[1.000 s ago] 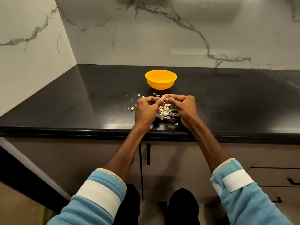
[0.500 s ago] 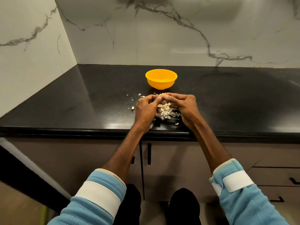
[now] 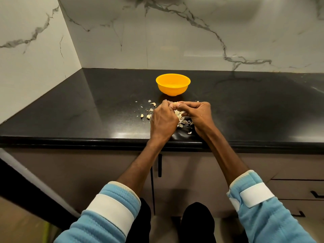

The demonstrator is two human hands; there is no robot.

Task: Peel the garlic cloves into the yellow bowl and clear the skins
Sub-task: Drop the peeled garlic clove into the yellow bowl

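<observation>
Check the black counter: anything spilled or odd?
Only peeling mess: papery garlic skins piled between the left hand and right hand, both pinching a garlic clove, stray flakes scattered left. The yellow plastic bowl stands upright.

I wear a light blue top (image 3: 82,232) in a ribbed, padded-looking knit. My left sleeve (image 3: 105,193) ends in a cream-trimmed cuff (image 3: 130,191), and a broad white band (image 3: 110,213) wraps it just behind that cuff. My right sleeve (image 3: 273,221) matches, its white strap (image 3: 256,194) narrower, with one end lapping over like a fastened tab. Beyond the cuffs my left hand (image 3: 164,120) and right hand (image 3: 199,116) are bare. My trousers (image 3: 198,223) are plain black.
</observation>
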